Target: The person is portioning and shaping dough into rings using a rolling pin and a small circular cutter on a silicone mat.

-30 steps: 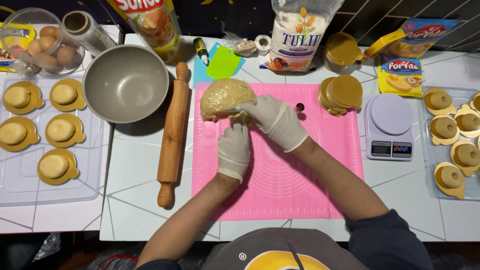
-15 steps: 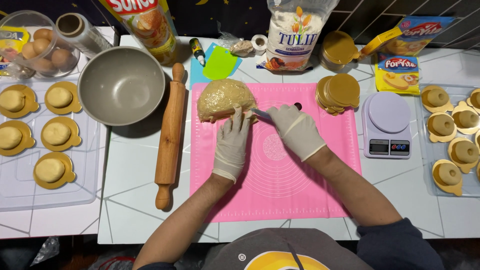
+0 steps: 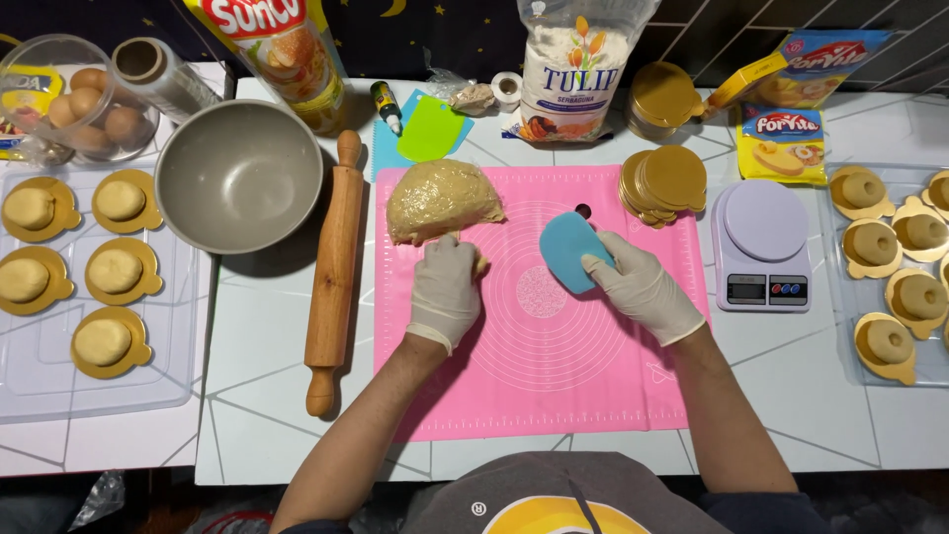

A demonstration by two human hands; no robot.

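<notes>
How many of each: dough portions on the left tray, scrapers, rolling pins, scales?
5 dough portions on the left tray
2 scrapers: blue scraper in the right hand, green scraper at the back
1 rolling pin
1 scale
Total: 9

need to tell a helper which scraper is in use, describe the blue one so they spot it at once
Find the pink mat in the middle of the white table. Above its centre, the gloved right hand holds a blue scraper, right of the dough lump. Unlike the green scraper lying beyond the mat, it is blue and in hand.
</notes>
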